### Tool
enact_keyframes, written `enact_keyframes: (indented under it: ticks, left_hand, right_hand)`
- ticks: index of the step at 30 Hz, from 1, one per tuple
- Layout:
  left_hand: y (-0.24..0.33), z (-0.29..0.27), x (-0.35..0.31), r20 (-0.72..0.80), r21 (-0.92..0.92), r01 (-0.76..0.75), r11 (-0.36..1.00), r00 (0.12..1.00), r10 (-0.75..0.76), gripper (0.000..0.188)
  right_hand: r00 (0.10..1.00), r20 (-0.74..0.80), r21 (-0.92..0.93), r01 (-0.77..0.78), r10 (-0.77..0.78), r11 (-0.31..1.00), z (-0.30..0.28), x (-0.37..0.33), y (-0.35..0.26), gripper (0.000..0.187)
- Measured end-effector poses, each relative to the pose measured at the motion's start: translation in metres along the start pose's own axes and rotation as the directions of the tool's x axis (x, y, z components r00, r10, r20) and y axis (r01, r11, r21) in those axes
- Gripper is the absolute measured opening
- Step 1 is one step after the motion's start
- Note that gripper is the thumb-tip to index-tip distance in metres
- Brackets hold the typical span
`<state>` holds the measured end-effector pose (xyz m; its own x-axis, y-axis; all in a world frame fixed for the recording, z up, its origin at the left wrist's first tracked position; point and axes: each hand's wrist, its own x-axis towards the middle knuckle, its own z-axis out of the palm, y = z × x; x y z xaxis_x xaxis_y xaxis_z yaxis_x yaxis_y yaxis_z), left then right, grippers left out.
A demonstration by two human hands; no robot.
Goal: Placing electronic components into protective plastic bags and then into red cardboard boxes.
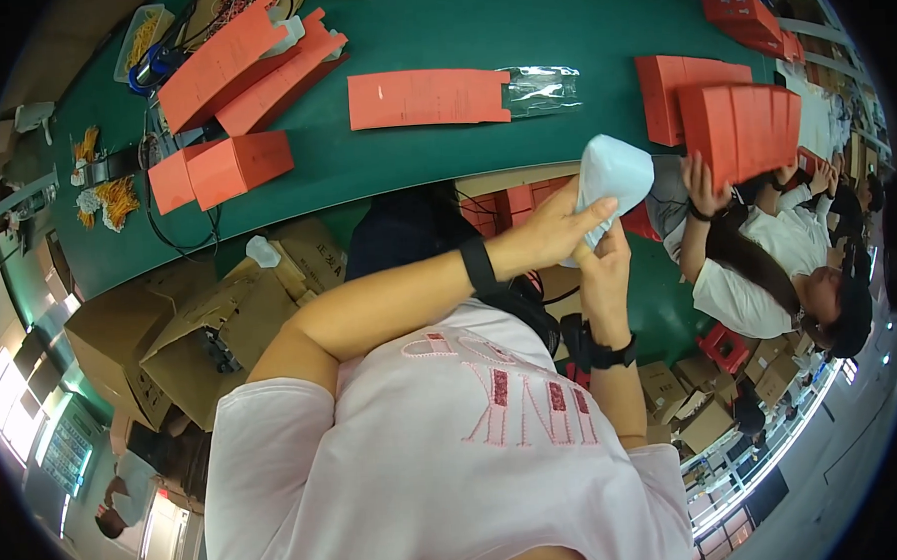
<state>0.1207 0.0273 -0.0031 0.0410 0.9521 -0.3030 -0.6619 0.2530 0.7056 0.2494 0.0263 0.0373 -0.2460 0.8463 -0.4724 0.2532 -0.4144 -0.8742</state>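
Hands (554,229) low on pale-blue pouch (617,171)

A pale blue, wide-topped packet (617,170) leans in both hands (553,229)

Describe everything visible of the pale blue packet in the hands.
The pale blue packet is smooth, with rounded corners, broad at the top and narrowing downward. It looks like thin, soft wrapping; any contents are hidden. It tilts, broad end toward the upper right, overlapping the near edge of the green table in view. The left hand grips its side, thumb across it; the right hand meets its lower end.
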Motion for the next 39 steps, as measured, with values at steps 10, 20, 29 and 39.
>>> enact_keyframes:
  ticks: [10,20,29,39]
  left_hand:
    - [0.021,-0.144,0.07,0.243,0.952,-0.196,-0.236,0.95,0.193,0.106]
    - [0.002,-0.158,0.078,0.212,0.949,-0.291,0.124,0.876,0.433,0.091]
    - [0.004,-0.16,0.078,0.182,0.938,-0.291,0.189,0.875,0.448,0.087]
    - [0.003,-0.153,0.084,0.206,0.978,-0.199,-0.054,0.92,0.332,0.052]
  right_hand:
    - [0.824,0.367,-0.888,0.448,-0.431,0.102,-0.092,0.161,-0.017,0.06]
    - [0.669,0.725,-0.644,0.743,-0.165,0.183,-0.047,0.225,-0.026,0.062]
    - [0.705,0.696,-0.681,0.708,-0.134,0.19,0.001,0.228,0.007,0.061]
    - [0.767,0.338,-0.669,0.603,-0.545,0.435,0.014,0.21,0.053,0.046]
